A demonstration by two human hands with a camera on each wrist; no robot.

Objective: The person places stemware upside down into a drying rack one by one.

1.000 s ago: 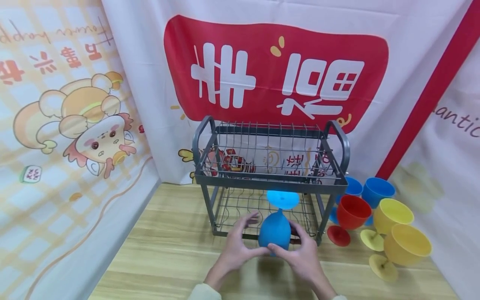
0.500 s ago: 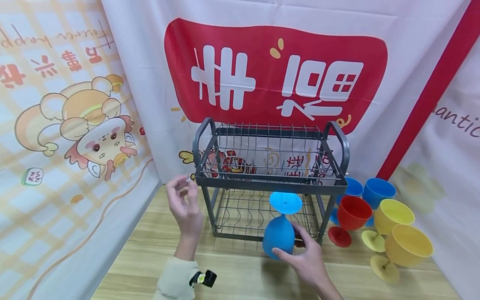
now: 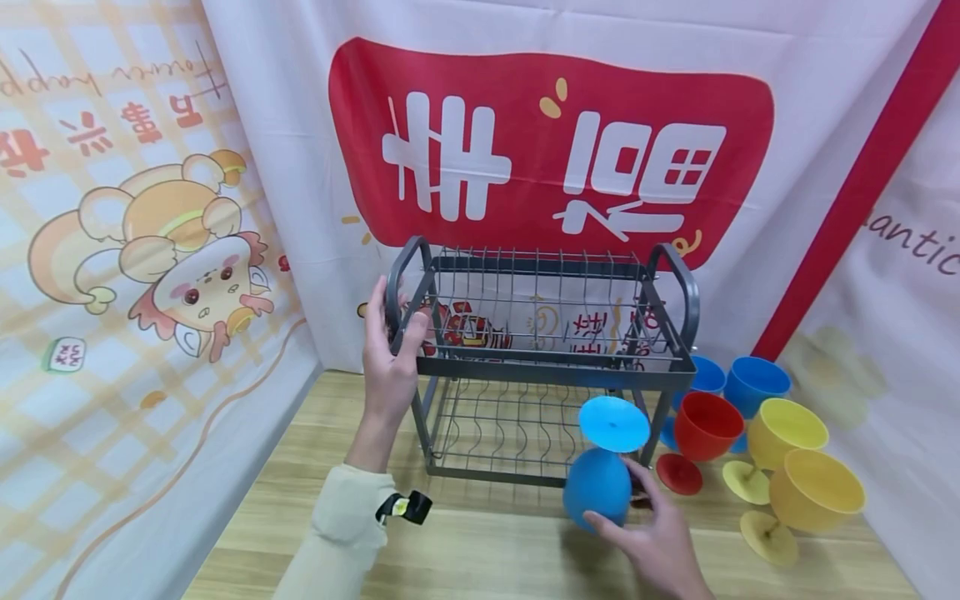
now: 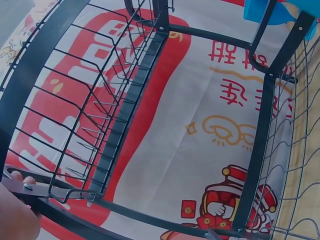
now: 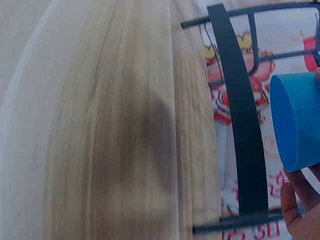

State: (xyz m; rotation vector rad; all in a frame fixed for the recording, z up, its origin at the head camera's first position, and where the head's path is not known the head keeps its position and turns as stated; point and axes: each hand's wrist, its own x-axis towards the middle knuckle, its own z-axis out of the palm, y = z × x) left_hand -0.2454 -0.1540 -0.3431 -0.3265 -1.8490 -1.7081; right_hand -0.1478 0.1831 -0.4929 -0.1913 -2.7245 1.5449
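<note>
My right hand (image 3: 656, 525) grips a blue plastic goblet (image 3: 598, 487) by its bowl. The goblet is upside down, its round foot (image 3: 613, 423) on top, in front of the right part of the dish rack's lower shelf. In the right wrist view the goblet's open mouth (image 5: 285, 125) faces the wooden table. At the left end of the grey two-tier dish rack (image 3: 540, 372), my left hand (image 3: 392, 367) holds the upper frame by the handle, thumb in front. The left wrist view shows part of that hand (image 4: 17, 215) on the frame's corner.
Right of the rack stand more goblets: a red one (image 3: 707, 427), a yellow one (image 3: 787, 433), an orange-yellow one (image 3: 816, 490) and two blue ones, including the farther-right blue one (image 3: 757, 385). A printed cloth (image 3: 262, 50) hangs behind and at both sides of the wooden table (image 3: 480, 550).
My left hand has left the blue goblet, swung left and taken hold of the rack's left end. My right hand has carried the goblet to the right.
</note>
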